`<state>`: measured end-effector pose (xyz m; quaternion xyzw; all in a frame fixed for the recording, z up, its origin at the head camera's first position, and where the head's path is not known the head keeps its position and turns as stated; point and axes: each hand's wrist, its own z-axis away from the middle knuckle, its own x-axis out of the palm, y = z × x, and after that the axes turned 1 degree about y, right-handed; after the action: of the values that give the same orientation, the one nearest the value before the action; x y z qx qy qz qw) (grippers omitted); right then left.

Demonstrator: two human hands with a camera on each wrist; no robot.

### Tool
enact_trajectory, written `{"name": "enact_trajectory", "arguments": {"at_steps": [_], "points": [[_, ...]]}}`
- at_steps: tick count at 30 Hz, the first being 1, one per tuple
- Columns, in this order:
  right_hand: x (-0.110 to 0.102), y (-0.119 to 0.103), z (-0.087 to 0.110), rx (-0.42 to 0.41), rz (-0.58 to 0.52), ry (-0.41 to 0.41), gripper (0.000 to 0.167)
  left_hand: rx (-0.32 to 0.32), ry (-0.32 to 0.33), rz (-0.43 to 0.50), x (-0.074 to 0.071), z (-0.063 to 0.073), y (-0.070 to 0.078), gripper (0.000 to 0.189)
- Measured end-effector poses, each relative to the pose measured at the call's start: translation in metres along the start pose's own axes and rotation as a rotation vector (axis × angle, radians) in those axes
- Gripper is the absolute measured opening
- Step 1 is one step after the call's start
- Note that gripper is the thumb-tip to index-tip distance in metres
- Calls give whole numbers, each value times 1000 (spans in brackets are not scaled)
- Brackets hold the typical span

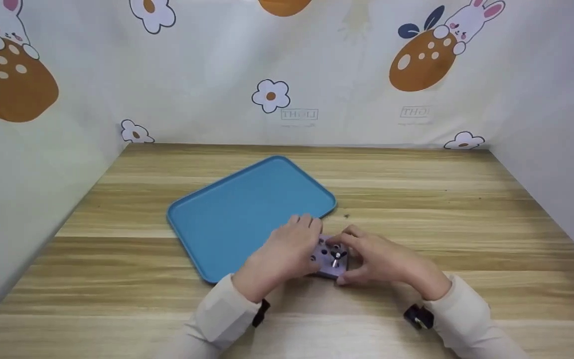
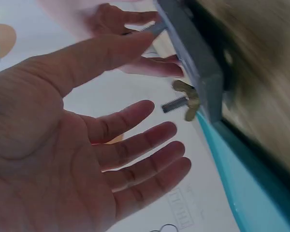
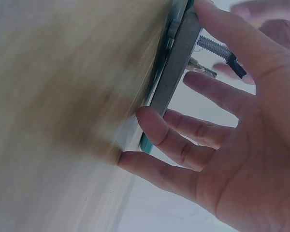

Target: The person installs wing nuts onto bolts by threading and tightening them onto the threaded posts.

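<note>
A grey metal plate (image 1: 326,268) with several round holes lies on the table, close by the tray's right corner. A threaded bolt with a dark wing nut (image 3: 236,65) stands up from it. Another bolt carries a brass-coloured wing nut (image 2: 191,100). My right hand (image 1: 379,257) holds the plate's right part, thumb at the near edge and fingers round the far side. At the plate's left side is my left hand (image 1: 289,247). Its thumb reaches the plate, while its other fingers (image 2: 145,150) extend loosely past the brass wing nut.
A blue tray (image 1: 247,199) lies at an angle behind and left of the plate. Wood-grain tabletop (image 1: 466,224) extends to the right. A patterned white curtain (image 1: 207,75) encloses the back and both sides. Dark wrist straps (image 1: 419,316) show at the sleeves.
</note>
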<state>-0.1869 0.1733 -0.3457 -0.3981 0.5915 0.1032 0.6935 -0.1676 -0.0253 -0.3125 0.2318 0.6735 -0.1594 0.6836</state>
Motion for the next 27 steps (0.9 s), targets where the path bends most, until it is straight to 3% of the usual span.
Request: {"name": "enact_trajectory", "arguments": {"at_steps": [5,14,21,27], "points": [[0,1,1,25,-21,1,75,27,-34,21,7,-4,-5,66],[-1,1,2,58,-55,-20,81,-15,-104,169,14,-9,-12,81],[-3,3,2,41,-78,-33,78,1,-97,243,19,-10,-18,81],[-19,4,7,26,-141,-88,64,13,-89,237,21,-14,-18,70]]}}
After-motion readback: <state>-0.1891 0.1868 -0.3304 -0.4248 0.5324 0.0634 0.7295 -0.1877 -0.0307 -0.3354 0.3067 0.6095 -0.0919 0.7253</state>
